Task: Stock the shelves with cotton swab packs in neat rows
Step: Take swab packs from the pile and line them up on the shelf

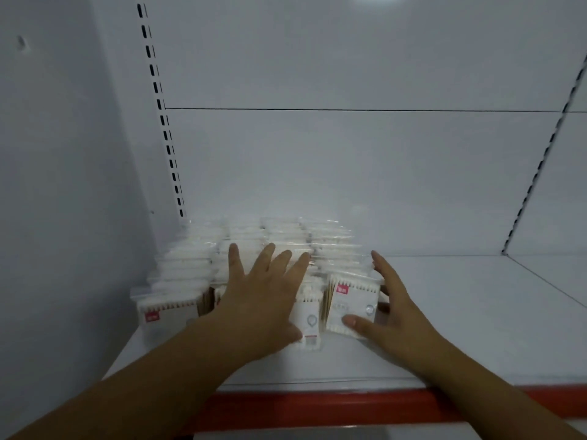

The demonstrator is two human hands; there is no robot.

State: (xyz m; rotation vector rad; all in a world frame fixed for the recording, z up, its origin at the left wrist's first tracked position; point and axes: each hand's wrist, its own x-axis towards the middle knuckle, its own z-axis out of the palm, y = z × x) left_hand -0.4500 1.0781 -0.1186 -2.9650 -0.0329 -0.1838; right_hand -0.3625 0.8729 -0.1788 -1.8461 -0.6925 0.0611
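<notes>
Pale wall left; white back panel, horizontal seam; slotted uprights; red front strip.

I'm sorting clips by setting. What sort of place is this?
Probably a retail shop, mid-restocking. The white metal shelf has a red front strip, a slotted upright runs up beside the back panel for adjustable shelves, and many identical cotton swab packs stand in rows.

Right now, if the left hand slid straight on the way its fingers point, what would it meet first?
The left hand lies spread on the rows of cotton swab packs, fingers aimed rearward. It would first slide onto the pack tops farther back; beyond them, probably the shelf's white back panel.
</notes>
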